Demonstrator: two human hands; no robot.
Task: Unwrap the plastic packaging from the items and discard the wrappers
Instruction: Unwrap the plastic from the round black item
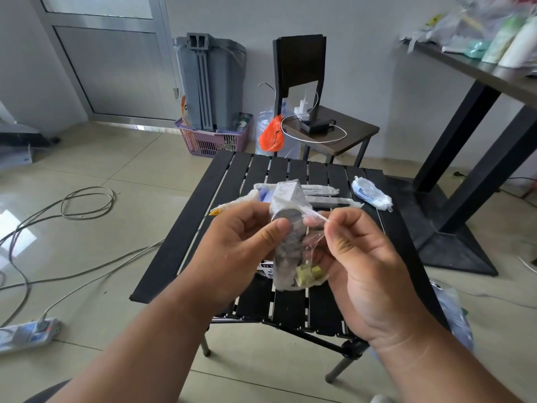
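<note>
The left hand (244, 242) holds a wrapped item (286, 248), a grey roundish thing under cling film, above the middle of the bench (186, 228); its fingers curl behind the item and the thumb presses on the front. The right hand (357, 257) pinches a loose strand of film (316, 221) between thumb and forefinger, stretched taut off the item's upper right side. Something small and yellow-green (308, 275) sits under the film near the bottom; what it is cannot be told.

To peel well, the pull should probably run along the winding rather than straight outward, while the left grip turns the item to feed the film. That grip should sit where the film is not trapped beneath the thumb. More wrapped items (319, 193) lie near the far edge, one bundle (370, 193) toward the far right corner.
</note>
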